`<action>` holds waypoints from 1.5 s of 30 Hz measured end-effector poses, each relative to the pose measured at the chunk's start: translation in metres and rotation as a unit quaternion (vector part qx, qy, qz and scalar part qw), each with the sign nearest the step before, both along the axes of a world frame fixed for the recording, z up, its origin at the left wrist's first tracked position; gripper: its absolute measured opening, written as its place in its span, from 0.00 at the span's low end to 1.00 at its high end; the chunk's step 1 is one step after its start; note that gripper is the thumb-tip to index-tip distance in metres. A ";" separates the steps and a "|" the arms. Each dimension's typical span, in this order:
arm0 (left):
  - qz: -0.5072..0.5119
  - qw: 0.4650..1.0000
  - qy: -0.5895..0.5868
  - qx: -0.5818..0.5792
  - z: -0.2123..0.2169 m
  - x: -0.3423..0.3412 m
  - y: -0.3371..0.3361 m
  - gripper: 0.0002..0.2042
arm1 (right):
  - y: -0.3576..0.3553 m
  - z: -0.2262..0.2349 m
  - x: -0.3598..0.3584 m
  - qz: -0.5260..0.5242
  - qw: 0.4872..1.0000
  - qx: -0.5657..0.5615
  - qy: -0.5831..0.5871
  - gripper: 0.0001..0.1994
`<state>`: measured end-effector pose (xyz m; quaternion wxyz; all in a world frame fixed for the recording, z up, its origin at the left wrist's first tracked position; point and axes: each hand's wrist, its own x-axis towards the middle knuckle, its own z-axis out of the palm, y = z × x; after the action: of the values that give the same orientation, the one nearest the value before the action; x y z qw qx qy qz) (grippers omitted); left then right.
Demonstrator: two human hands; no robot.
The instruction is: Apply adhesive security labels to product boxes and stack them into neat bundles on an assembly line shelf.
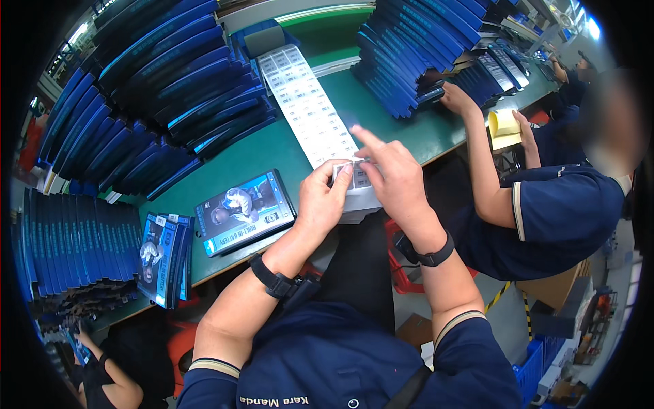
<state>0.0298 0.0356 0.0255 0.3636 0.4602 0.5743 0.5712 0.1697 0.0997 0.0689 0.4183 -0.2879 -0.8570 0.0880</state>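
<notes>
Both hands work at the near end of a long white strip of small printed labels [310, 109] that runs away across the green worktop [272, 160] and hangs over its front edge. The left hand [321, 201] is closed in a pinch, thumb and fingers gripping the strip's near end and bracing it flat. The right hand [392, 174] is partly open, its forefinger stretched forward and its thumb and other fingers set on a single label at the pinch; whether that label is already lifted off the backing cannot be told. To do this well, it seems best to keep the left pinch firm just beside the label being worked, so the backing stays taut, and to raise one corner with a fingertip before peeling slowly at a low angle, to avoid a crease or tear. Just left of the hands lies a flat blue rectangular box with a picture on its lid [245, 213]; tall stacks of similar dark blue boxes [157, 88] stand around it. On the right a co-worker's hand [455, 99] reaches toward another blue stack.
</notes>
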 end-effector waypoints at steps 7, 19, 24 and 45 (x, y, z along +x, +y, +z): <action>0.046 0.999 -0.003 0.000 -0.013 0.000 0.005 0.16 | -0.007 -0.012 0.008 -0.020 0.990 0.141 -0.023 0.21; 0.037 0.994 0.099 -0.006 -0.012 0.007 -0.008 0.15 | -0.010 0.025 -0.004 0.111 0.980 -0.162 -0.004 0.39; -0.148 0.981 0.126 0.005 -0.004 -0.003 -0.016 0.34 | 0.000 0.040 0.006 0.079 0.996 -0.045 -0.017 0.36; 0.000 0.903 0.426 0.053 0.047 -0.114 -0.101 0.14 | -0.045 -0.021 -0.090 0.095 0.918 -0.341 0.177 0.33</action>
<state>-0.0845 -0.0657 0.0729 0.0594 0.6784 0.6429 0.3507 0.0794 0.0552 0.0480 0.4297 -0.3101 -0.7102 0.4635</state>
